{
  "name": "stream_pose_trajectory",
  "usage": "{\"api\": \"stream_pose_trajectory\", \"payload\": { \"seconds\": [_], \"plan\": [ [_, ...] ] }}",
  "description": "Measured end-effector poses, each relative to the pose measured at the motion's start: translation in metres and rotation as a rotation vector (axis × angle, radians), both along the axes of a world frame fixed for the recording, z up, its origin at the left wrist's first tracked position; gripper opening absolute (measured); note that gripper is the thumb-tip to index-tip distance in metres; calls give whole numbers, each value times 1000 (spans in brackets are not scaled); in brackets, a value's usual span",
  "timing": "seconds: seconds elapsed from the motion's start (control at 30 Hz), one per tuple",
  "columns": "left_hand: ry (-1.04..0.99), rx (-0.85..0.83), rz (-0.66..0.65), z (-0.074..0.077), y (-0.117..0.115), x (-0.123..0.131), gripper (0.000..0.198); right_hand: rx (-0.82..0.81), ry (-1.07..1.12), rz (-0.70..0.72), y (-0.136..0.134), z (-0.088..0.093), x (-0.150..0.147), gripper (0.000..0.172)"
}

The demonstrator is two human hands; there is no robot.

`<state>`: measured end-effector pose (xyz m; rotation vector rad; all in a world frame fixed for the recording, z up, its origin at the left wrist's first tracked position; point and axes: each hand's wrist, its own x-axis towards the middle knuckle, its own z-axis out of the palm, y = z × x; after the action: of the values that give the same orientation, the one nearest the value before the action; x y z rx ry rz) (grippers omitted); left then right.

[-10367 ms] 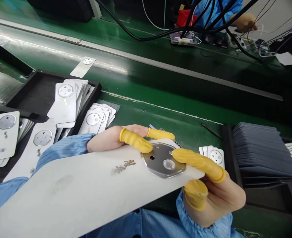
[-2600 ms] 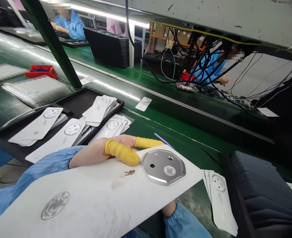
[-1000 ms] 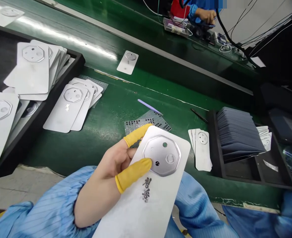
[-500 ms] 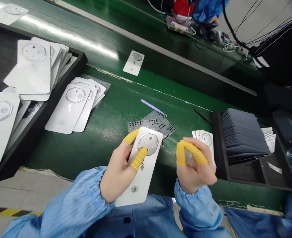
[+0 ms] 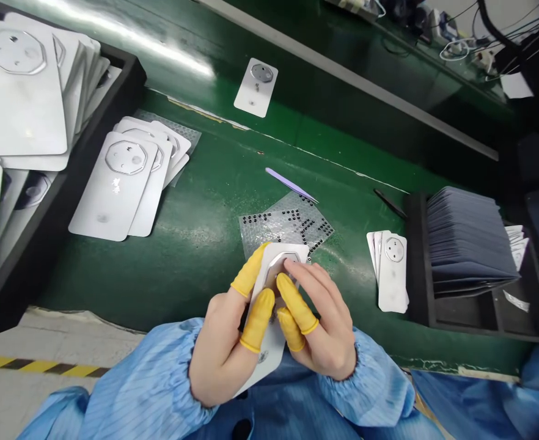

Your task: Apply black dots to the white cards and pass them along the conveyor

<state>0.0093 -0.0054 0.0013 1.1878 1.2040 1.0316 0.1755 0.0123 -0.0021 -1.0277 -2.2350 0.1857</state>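
My left hand (image 5: 223, 351) grips a white phone back panel (image 5: 273, 343) by its left side, yellow-cotted thumb on the front and a finger behind. The panel is tilted above the table's front edge. My right hand (image 5: 324, 336) reaches onto the octagonal camera plate (image 5: 276, 266) at its top. Its yellow-cotted thumb and index finger are bent close together there; anything between them is hidden. Just beyond the panel lies a clear plastic sheet (image 5: 260, 231) dotted with small black round pieces. Purple tweezers (image 5: 291, 184) rest behind it.
On the left, fanned panels (image 5: 109, 195) lie beside a black tray (image 5: 134, 79) of more panels. A single panel (image 5: 256, 88) lies farther back. At right are a small panel stack (image 5: 392, 275), a black pen-like tool (image 5: 389, 203) and a black box (image 5: 418, 256) with grey dividers (image 5: 469, 238).
My right hand has moved left, from above the table onto the panel's camera plate. My left hand still holds the panel, now tilted more. The view has shifted.
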Motion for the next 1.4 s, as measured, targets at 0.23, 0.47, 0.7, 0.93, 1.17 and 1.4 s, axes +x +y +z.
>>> {"api": "stream_pose_trajectory", "payload": {
  "seconds": [0.23,0.47,0.7,0.93,1.17,1.4],
  "plan": [
    [120,151,-34,-2,0,-1,58,7,9,-11,0,-3,1,24],
    [241,301,-54,-5,3,1,64,13,23,-55,-1,-4,0,26],
    [317,358,-53,0,7,3,63,-16,-88,-39,-8,1,-7,31],
    [269,277,-14,0,4,3,36,-175,146,148,3,-5,3,38],
    [-185,-4,-24,15,4,8,25,-200,351,57,4,3,8,38],
    [-323,-93,-12,22,7,10,25,-182,364,75,5,7,8,39]
  ]
}}
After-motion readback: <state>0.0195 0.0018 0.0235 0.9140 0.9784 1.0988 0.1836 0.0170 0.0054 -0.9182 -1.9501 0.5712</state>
